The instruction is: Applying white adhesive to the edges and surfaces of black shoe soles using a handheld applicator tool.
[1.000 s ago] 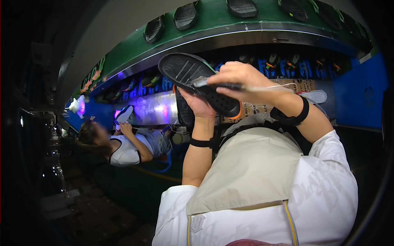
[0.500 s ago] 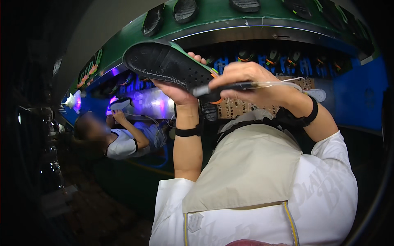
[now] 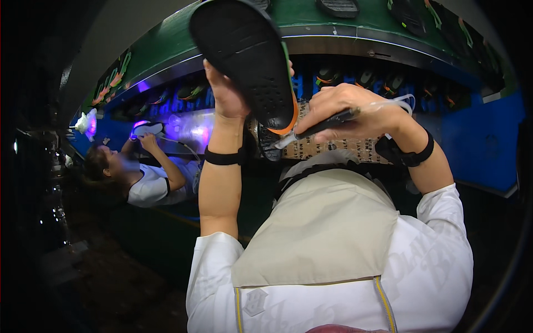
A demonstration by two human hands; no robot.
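My left hand [image 3: 229,91] grips a black shoe sole [image 3: 244,53] and holds it up tilted over the bench. Its edge is green along one side and orange at the near end, and a patch of small holes marks its face. In my right hand [image 3: 344,108] is a brush [image 3: 328,121] with a dark handle, pale bristles and a clear tube running back over the wrist. The bristles are close to the orange end; whether they touch it I cannot tell. Just below lies another black sole [image 3: 270,147], partly hidden behind the held one.
Printed cardboard [image 3: 317,145] covers the bench in front of me. Beyond it runs a green conveyor [image 3: 302,16] with dark soles, above a shelf of shoe parts [image 3: 363,77]. At the left a co-worker [image 3: 150,180] handles a pale shoe part under a purple light.
My left hand has turned the sole from lying nearly sideways to steeply upright, its far end raised. The brush has shifted slightly down and right, from the sole's face to its near end.
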